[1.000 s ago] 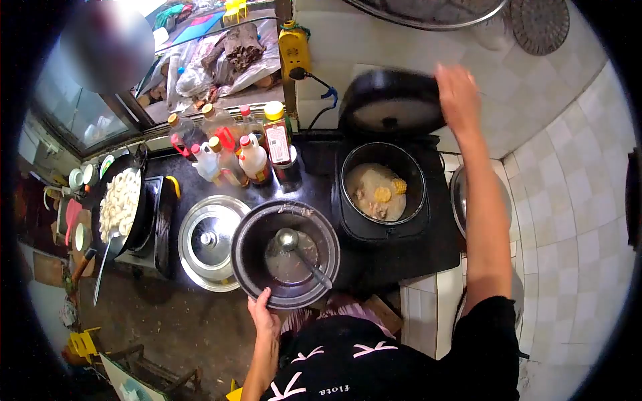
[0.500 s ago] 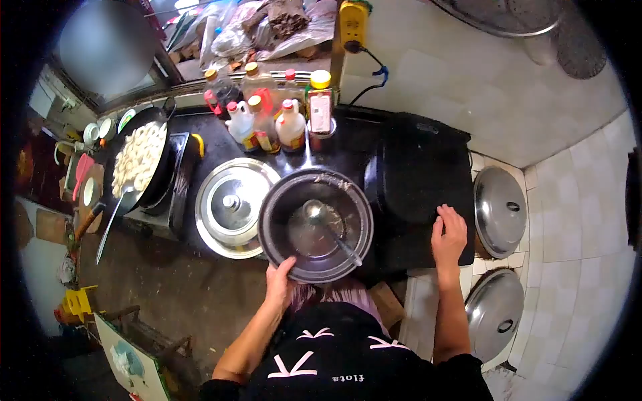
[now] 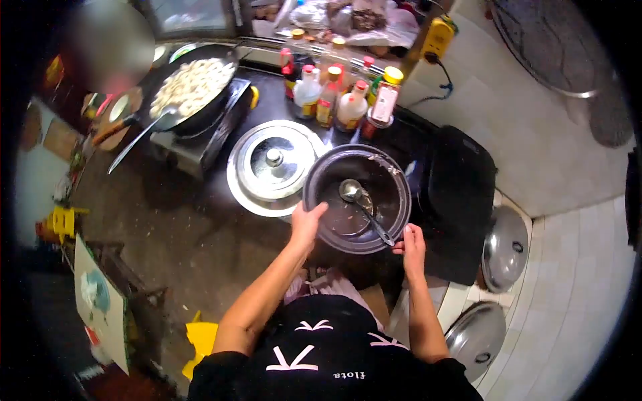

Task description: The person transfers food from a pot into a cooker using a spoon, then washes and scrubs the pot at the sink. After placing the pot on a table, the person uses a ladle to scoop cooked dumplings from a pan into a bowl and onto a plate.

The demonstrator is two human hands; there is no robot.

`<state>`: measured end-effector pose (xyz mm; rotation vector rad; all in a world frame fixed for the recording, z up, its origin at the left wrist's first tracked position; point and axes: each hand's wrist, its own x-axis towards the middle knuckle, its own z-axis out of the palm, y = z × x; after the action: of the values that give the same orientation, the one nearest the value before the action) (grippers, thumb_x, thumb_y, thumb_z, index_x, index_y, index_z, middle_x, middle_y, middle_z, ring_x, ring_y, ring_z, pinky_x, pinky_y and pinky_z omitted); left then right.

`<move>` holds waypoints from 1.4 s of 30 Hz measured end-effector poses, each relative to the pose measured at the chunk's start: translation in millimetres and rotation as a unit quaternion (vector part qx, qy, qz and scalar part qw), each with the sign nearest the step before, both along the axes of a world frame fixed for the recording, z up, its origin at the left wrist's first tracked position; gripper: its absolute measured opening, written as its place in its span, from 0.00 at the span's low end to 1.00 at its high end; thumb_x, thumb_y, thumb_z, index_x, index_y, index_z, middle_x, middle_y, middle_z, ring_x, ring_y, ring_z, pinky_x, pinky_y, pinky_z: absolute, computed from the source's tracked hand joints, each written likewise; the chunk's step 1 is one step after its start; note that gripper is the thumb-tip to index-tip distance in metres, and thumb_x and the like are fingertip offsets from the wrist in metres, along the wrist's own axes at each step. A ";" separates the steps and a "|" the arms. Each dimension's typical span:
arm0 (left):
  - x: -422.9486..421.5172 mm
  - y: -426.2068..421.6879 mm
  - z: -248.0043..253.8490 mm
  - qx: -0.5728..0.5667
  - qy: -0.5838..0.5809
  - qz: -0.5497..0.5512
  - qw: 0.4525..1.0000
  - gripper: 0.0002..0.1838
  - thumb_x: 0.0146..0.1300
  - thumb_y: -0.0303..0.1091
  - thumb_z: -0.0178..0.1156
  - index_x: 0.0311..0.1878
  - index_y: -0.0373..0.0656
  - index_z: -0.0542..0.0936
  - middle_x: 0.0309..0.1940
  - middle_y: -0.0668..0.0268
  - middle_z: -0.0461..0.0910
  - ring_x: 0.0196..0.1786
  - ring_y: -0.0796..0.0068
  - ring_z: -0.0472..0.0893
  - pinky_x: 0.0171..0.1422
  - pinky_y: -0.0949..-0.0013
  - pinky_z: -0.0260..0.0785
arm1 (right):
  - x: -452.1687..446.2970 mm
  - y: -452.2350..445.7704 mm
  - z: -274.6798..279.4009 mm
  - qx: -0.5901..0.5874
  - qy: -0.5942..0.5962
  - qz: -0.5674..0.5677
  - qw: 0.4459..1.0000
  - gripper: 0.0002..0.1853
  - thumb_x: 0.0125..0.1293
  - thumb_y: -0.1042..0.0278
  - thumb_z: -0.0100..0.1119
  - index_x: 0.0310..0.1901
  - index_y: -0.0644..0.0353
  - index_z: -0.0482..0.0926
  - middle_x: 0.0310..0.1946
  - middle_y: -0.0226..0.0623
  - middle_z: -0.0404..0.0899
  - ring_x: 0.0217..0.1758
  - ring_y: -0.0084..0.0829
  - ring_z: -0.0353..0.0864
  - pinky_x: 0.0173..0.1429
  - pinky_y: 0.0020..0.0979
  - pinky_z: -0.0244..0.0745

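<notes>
A dark round pot [image 3: 338, 220] is held in front of me, with a metal ladle [image 3: 350, 190] resting inside and a little residue on its walls. My left hand [image 3: 306, 226] grips the pot's left rim, thumb over the edge. At the lower right rim, my right hand [image 3: 412, 252] has its fingers closed on the edge, beside the ladle handle's end. Just left of the pot lies a shiny round metal lid [image 3: 251, 184]. The black rice cooker [image 3: 461, 194] stands to the right with its lid down, hiding its contents.
A wok [image 3: 160, 77] of pale pieces sits on a stove at the left, with a spatula [image 3: 137, 148] in it. Bottles [image 3: 352, 105] line the counter's back. Large metal lids [image 3: 505, 248] lie at right. A yellow stool [image 3: 200, 341] and a person stand farther off.
The rice cooker's lid has come down from open to closed. My right hand has left it and moved to the pot's rim. The view has turned left.
</notes>
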<state>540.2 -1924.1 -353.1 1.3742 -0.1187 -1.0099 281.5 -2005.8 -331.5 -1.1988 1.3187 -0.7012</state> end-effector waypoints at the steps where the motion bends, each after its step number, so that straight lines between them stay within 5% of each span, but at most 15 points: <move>1: -0.4 -1.1 2.1 0.020 -0.040 -0.006 0.999 0.19 0.56 0.31 0.66 0.49 0.34 0.76 0.40 0.61 0.81 0.38 0.73 0.79 0.44 0.67 0.73 | 8.8 -4.5 3.1 0.027 -0.043 -0.005 0.999 0.19 0.72 0.56 0.53 0.54 0.63 0.71 0.38 0.32 0.76 0.35 0.25 0.75 0.43 0.28 0.73; 4: -13.9 7.8 11.9 -0.019 -0.057 -0.019 0.998 0.20 0.55 0.28 0.64 0.51 0.34 0.76 0.40 0.61 0.81 0.38 0.72 0.80 0.44 0.68 0.74 | 16.6 -25.3 -25.3 -0.067 -0.106 0.001 0.992 0.16 0.72 0.58 0.54 0.50 0.63 0.71 0.39 0.32 0.76 0.39 0.24 0.73 0.47 0.28 0.70; 8: -47.5 31.2 33.8 -0.031 -0.024 0.008 0.999 0.21 0.53 0.28 0.65 0.51 0.33 0.75 0.39 0.60 0.81 0.40 0.70 0.80 0.47 0.68 0.75 | 3.3 -20.9 -12.7 -0.017 -0.165 -0.010 0.986 0.09 0.69 0.68 0.55 0.47 0.62 0.73 0.39 0.28 0.75 0.42 0.24 0.72 0.49 0.27 0.68; 10: -53.7 57.4 47.0 -0.013 0.000 0.018 1.000 0.18 0.51 0.27 0.63 0.47 0.34 0.76 0.38 0.62 0.82 0.39 0.73 0.80 0.46 0.68 0.74 | -5.4 2.9 0.3 -0.048 -0.103 -0.015 0.993 0.14 0.67 0.66 0.56 0.50 0.63 0.73 0.45 0.34 0.78 0.47 0.26 0.75 0.56 0.28 0.68; 12: -57.5 88.1 41.3 -0.025 0.009 0.035 0.999 0.17 0.50 0.28 0.63 0.45 0.36 0.76 0.36 0.64 0.80 0.39 0.74 0.78 0.47 0.70 0.71 | -0.6 32.1 21.7 -0.023 -0.138 0.016 0.990 0.15 0.67 0.66 0.56 0.52 0.65 0.73 0.45 0.34 0.77 0.47 0.28 0.75 0.57 0.29 0.68; 17: -41.2 176.0 55.0 -0.025 0.035 0.101 0.994 0.17 0.50 0.28 0.62 0.44 0.34 0.77 0.36 0.65 0.80 0.41 0.74 0.76 0.49 0.70 0.69 | 17.5 78.1 25.0 -0.104 0.009 0.167 0.981 0.15 0.68 0.66 0.55 0.49 0.70 0.72 0.43 0.36 0.75 0.44 0.26 0.71 0.54 0.27 0.67; 20: -21.4 229.0 53.0 -0.020 0.024 0.131 0.991 0.20 0.52 0.28 0.61 0.50 0.34 0.76 0.42 0.64 0.81 0.45 0.75 0.77 0.51 0.71 0.69 | 64.8 105.2 28.5 -0.060 -0.031 0.239 0.969 0.14 0.67 0.66 0.57 0.46 0.69 0.70 0.36 0.31 0.67 0.39 0.26 0.64 0.46 0.28 0.62; 26: 34.0 370.9 73.8 -0.042 0.007 0.303 0.952 0.19 0.53 0.24 0.59 0.50 0.35 0.77 0.40 0.62 0.80 0.42 0.71 0.79 0.49 0.68 0.72 | 192.9 192.2 4.2 -0.043 -0.108 0.393 0.912 0.11 0.64 0.68 0.58 0.44 0.62 0.70 0.36 0.28 0.70 0.37 0.20 0.66 0.44 0.24 0.64; 32: 82.4 516.3 75.9 -0.045 -0.018 0.518 0.854 0.14 0.50 0.26 0.61 0.43 0.35 0.79 0.35 0.63 0.82 0.36 0.74 0.80 0.45 0.71 0.72 | 346.1 339.0 31.5 0.084 -0.137 0.512 0.844 0.12 0.63 0.68 0.60 0.44 0.60 0.69 0.31 0.29 0.73 0.30 0.19 0.71 0.34 0.25 0.68; 38: 156.0 614.0 104.4 -0.056 -0.054 0.587 0.806 0.21 0.49 0.22 0.55 0.51 0.34 0.77 0.44 0.64 0.81 0.48 0.72 0.78 0.57 0.70 0.68 | 462.5 446.4 27.4 0.142 -0.162 0.571 0.792 0.12 0.62 0.70 0.59 0.44 0.62 0.69 0.29 0.29 0.75 0.28 0.18 0.72 0.34 0.23 0.68; 42: 233.2 641.7 102.8 -0.051 -0.072 0.600 0.795 0.21 0.49 0.24 0.56 0.50 0.35 0.77 0.43 0.65 0.81 0.45 0.73 0.78 0.53 0.71 0.68 | 544.8 478.4 22.6 0.135 -0.177 0.580 0.784 0.13 0.62 0.68 0.60 0.44 0.61 0.69 0.27 0.29 0.76 0.27 0.19 0.74 0.33 0.23 0.69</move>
<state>773.4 -1282.4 -250.3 1.0919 0.5372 0.1835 826.2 -1527.4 -308.9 -1.2840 0.1788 0.1804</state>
